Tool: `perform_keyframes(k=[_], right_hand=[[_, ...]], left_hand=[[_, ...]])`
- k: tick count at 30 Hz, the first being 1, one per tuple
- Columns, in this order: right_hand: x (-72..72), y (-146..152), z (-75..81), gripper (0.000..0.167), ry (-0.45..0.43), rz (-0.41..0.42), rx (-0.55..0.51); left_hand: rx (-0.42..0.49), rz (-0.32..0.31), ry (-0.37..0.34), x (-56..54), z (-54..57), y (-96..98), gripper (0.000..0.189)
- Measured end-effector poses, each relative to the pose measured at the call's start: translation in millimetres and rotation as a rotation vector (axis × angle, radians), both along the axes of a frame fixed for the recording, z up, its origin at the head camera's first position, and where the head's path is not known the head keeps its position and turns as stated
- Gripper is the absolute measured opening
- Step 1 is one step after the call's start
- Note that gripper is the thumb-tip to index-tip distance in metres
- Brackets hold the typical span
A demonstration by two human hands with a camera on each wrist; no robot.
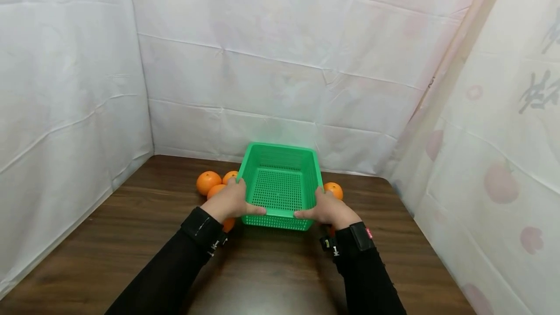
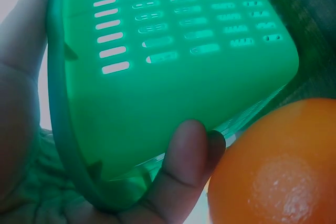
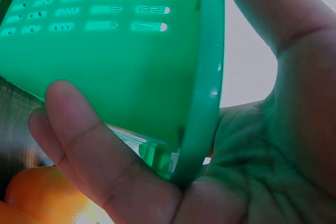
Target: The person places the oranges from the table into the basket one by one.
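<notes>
Green basket point(image 1: 277, 188): centre of head view; cut off in both wrist views
Oranges point(image 1: 208, 183): several partly hidden, either side
Left grip point(image 1: 229, 201): pinching basket's lower-left corner
Right grip point(image 1: 331, 208): pinching basket's lower-right corner

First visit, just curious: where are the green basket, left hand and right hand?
Green basket point(image 1: 283, 155): head view, inner far wall.
Left hand point(image 1: 229, 201): head view, back of hand.
Right hand point(image 1: 331, 208): head view, back of hand.

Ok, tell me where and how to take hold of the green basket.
Likely best by the green basket's rim, at the two near corners, coming from the near side, as the left hand and right hand hold it: the rim juts out past the wall, giving an edge to hook under.
</notes>
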State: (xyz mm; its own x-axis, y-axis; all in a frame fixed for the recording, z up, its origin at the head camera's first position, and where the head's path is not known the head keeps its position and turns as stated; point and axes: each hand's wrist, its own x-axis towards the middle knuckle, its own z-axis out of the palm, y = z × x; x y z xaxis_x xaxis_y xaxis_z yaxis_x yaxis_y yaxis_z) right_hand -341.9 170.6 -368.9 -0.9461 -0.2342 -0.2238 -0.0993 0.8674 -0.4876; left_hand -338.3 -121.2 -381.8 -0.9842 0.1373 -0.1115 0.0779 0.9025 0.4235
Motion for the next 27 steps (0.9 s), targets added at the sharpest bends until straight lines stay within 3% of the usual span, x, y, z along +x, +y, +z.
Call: perform_keyframes(k=[27], right_hand=[[4.3, 2.9, 1.6, 0.125, 0.007, 0.01, -0.009]], left_hand=[[-0.027, 0.016, -0.002, 1.2, -1.2, 4.1, 0.138]])
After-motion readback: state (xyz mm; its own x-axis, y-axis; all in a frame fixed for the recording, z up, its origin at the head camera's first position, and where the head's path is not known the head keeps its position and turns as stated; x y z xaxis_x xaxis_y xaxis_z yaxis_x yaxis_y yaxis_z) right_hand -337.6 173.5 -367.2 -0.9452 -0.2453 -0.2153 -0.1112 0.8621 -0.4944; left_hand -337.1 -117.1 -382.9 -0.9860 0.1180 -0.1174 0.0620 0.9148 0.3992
